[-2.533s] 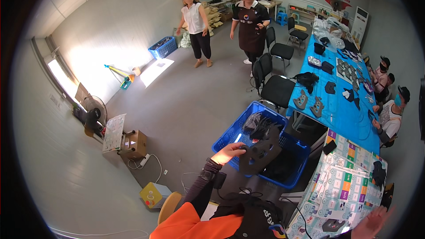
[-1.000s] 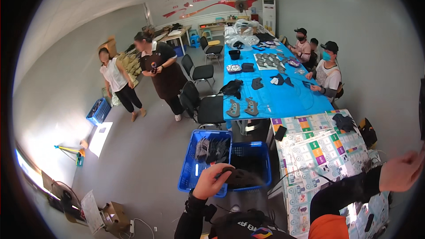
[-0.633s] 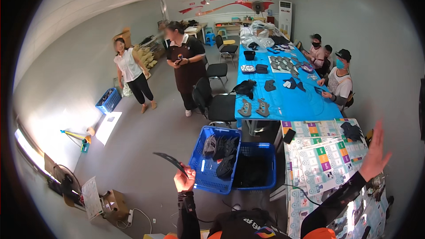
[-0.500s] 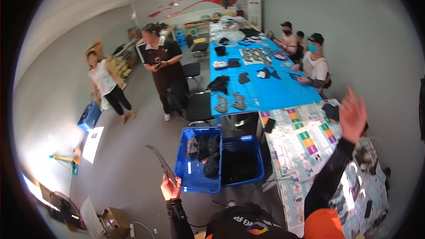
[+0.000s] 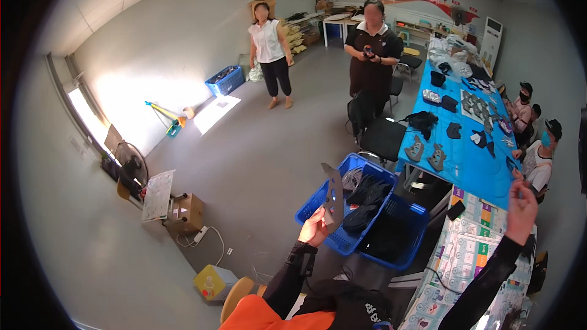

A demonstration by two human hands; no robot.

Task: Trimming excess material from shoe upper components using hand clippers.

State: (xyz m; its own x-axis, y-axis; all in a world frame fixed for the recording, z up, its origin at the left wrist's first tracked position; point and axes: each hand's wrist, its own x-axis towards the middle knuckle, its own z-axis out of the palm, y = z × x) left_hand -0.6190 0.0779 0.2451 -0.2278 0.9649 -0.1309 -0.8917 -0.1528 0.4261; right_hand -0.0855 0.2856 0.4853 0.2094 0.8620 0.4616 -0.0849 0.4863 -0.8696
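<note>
Pinched between thumb and fingers of our left hand [image 5: 313, 227]: one flat dark grey cut piece [image 5: 334, 198], held upright, with small holes punched through it; it stands in the air just above the near corner of the blue crate [image 5: 318, 198]; our right hand [image 5: 521, 211] is raised over the far table, fingers spread, grasping nothing.

Crate: blue plastic, two compartments, on the floor beside the table; the left compartment holds a heap of dark pieces [image 5: 367, 198], the right one [image 5: 397, 232] looks dark inside and we cannot tell what lies in it.

Mat table [image 5: 471, 256]: patterned cover with coloured squares, at our right; a small black object [image 5: 455, 210] lies near its far edge; no grey piece like ours shows on the part we can see.

Blue table [image 5: 471, 165]: long, beyond the mat table; dark pieces [image 5: 428, 153] laid out along it; seated people in caps [image 5: 541, 159] at its right side.

Two people [image 5: 373, 43] stand on the grey floor; a black chair [image 5: 382, 137] stands near the crate.

Progress, as we judge it: one piece is out of the crate and in hand, not yet set down anywhere; the heap in the crate is large, so most of the handling remains.
</note>
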